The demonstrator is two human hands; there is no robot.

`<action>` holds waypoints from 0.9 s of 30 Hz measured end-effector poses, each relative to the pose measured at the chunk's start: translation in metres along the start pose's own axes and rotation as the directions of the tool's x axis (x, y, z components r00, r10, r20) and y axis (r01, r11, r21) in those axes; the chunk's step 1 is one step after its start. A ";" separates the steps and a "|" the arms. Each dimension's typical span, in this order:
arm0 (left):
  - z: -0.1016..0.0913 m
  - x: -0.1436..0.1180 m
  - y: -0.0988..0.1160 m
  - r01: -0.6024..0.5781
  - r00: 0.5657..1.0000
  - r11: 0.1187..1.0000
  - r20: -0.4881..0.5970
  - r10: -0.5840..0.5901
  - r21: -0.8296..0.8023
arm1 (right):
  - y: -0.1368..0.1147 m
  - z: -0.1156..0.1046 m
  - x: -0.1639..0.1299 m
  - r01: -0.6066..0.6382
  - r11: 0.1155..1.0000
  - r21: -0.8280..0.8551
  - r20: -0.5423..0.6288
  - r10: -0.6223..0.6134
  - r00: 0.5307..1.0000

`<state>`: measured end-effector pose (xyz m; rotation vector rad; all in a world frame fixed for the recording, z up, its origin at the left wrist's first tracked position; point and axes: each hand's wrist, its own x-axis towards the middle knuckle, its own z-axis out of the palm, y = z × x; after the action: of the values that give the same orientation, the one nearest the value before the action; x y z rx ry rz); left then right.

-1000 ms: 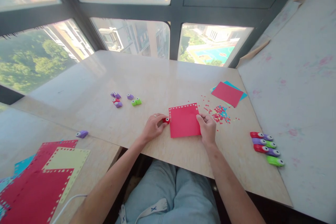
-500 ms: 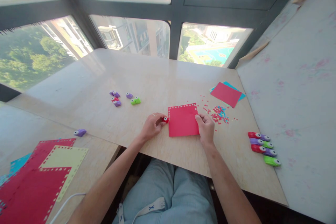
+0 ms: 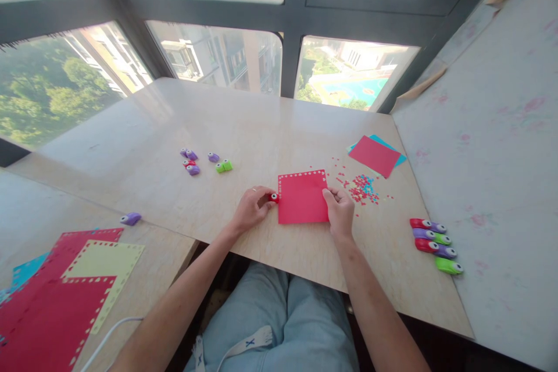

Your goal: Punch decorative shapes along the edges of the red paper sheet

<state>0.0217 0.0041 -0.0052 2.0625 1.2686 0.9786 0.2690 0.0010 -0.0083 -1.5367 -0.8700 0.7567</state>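
Note:
A red sheet of paper (image 3: 302, 200) is held just above or on the table, with small shapes punched along its top edge and the upper part of its left edge. My right hand (image 3: 340, 209) pinches its right edge, thumb on top. A small red craft punch (image 3: 274, 197) sits at the sheet's left edge, gripped between the thumb and fingers of my left hand (image 3: 253, 208). Whether the paper's edge lies inside the punch's slot is too small to tell. Red and blue punched-out bits (image 3: 364, 188) lie scattered to the right of the sheet.
Red and blue sheets (image 3: 375, 156) lie at the back right. Several craft punches (image 3: 431, 238) line the right wall, and more punches (image 3: 190, 161) stand at centre left. A purple punch (image 3: 131, 219) is near punched red sheets (image 3: 87, 302) and a yellow sheet (image 3: 104, 261). A white cable (image 3: 104, 337) runs front left.
Little differs. The whole view has shifted slightly; both hands keep their hold on the punch and the red paper.

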 end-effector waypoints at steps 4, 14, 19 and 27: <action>0.000 0.000 0.000 0.007 1.000 1.000 0.002 -0.007 -0.008 | 0.002 0.001 0.001 -0.012 1.000 -0.022 0.005 0.012 1.000; 0.000 0.000 0.001 -0.015 1.000 1.000 -0.013 0.015 0.015 | 0.002 0.000 -0.001 -0.013 0.995 -0.097 0.099 0.023 0.995; 0.000 -0.001 0.001 -0.029 0.999 0.999 -0.018 0.030 0.038 | 0.006 -0.007 0.002 -0.061 0.993 -0.105 0.253 0.086 0.964; -0.005 -0.003 0.004 0.133 0.983 0.985 -0.115 -0.145 -0.109 | -0.005 -0.016 0.012 -0.162 0.982 -0.092 0.477 0.187 0.859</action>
<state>0.0190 0.0001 0.0000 1.8354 1.3760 1.0951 0.2884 0.0038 -0.0011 -1.5046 -1.1290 1.3004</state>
